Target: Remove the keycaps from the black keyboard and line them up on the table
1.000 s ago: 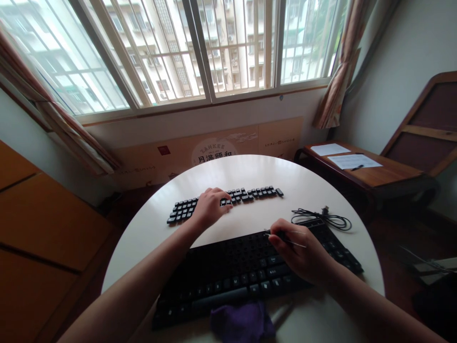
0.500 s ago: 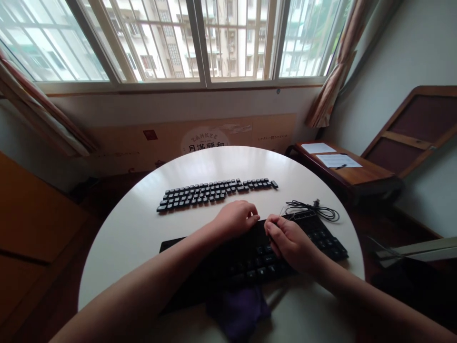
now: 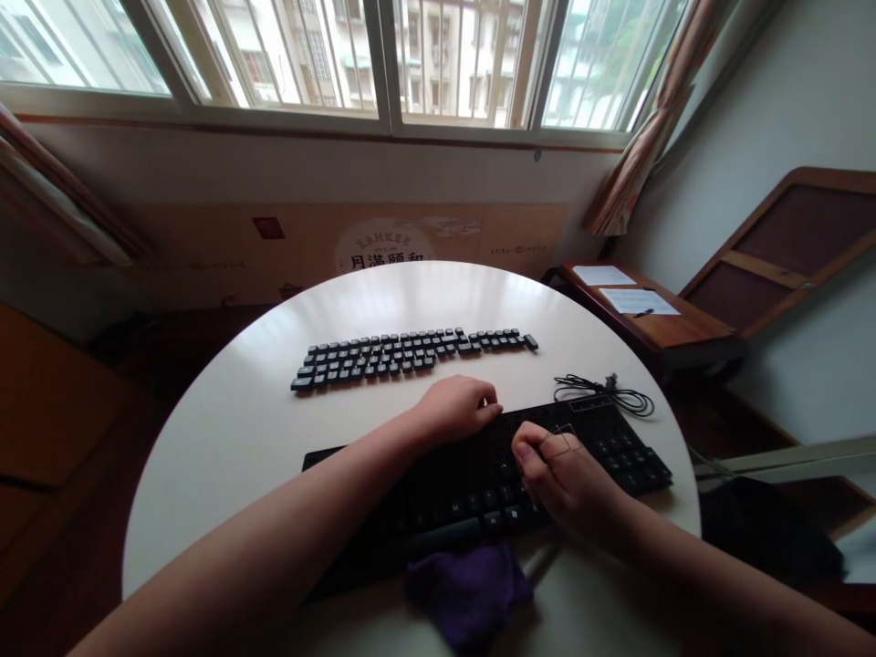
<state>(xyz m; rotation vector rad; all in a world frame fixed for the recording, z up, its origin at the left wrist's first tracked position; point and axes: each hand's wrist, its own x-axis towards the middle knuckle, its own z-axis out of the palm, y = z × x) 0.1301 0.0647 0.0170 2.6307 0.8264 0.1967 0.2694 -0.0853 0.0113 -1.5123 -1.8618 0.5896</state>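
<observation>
A black keyboard (image 3: pixel 472 470) lies on the white round table, many of its left and middle keys bare of caps. My left hand (image 3: pixel 460 406) is curled at its back edge, fingers bent down against the rim. Closed in a fist, my right hand (image 3: pixel 554 465) is over the right part of the keyboard. From it sticks a thin wire keycap puller (image 3: pixel 565 438), its loops above the knuckles and its grip hidden in the fingers. Behind the keyboard, loose keycaps (image 3: pixel 376 354) stand in rows on the table.
A coiled black cable (image 3: pixel 630 400) lies at the keyboard's back right corner. In front of the keyboard is a purple cloth (image 3: pixel 469 589). Beyond the table (image 3: pixel 198 474) at right, a low wooden table (image 3: pixel 684 324) carries papers (image 3: pixel 640 301) and a pen.
The wire loops have swung from pointing up and away to lying back over my right hand. My left hand keeps its place at the keyboard's edge. The view has tilted slightly downward.
</observation>
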